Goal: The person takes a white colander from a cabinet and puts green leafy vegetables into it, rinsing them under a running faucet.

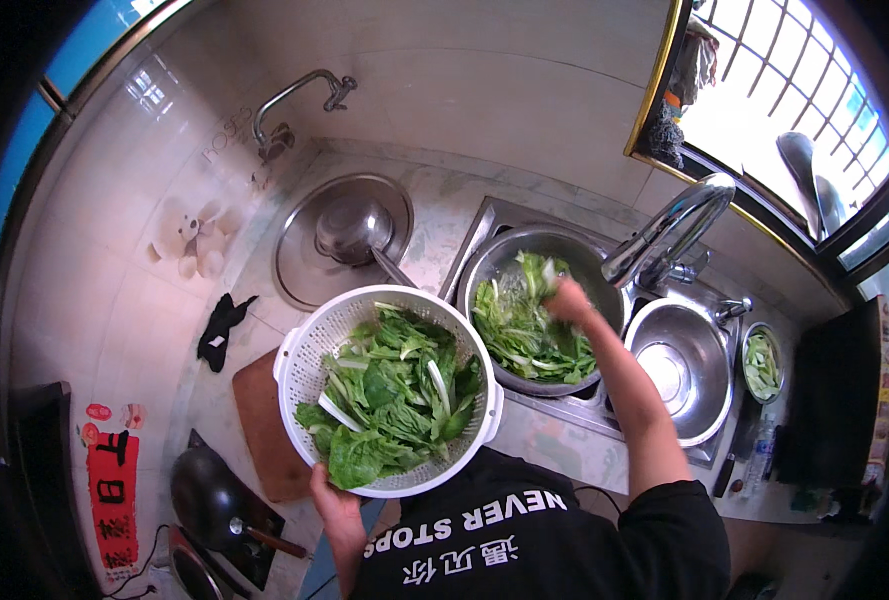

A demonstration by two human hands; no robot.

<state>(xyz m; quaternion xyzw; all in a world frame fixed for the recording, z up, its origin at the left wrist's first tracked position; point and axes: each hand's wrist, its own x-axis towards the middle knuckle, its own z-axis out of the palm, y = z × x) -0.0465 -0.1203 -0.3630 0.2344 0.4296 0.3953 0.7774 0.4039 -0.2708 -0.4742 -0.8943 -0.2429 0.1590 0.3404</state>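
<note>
My left hand (pixel 337 501) grips the lower rim of a white plastic colander (pixel 304 444), which is tilted towards me. Leafy greens (pixel 392 397) with pale stems fill much of it. To the right, a large metal basin (pixel 489 244) sits in the sink and holds water and more greens (pixel 523 345). My right hand (pixel 566 301) is over this basin, blurred, closed around a bunch of wet leaves (pixel 536 274). Its fingertips are partly hidden by the leaves and the blur.
A chrome faucet (pixel 669 225) arches beside the basin, near an empty round sink bowl (pixel 681 367). Behind the colander lie a metal lid (pixel 294 255) and a ladle (pixel 354 229). A wooden cutting board (pixel 264 435), wok (pixel 211 495), bowl of cut vegetables (pixel 762 364), knife (pixel 726 472) and plastic bottle (pixel 759 454) stand around.
</note>
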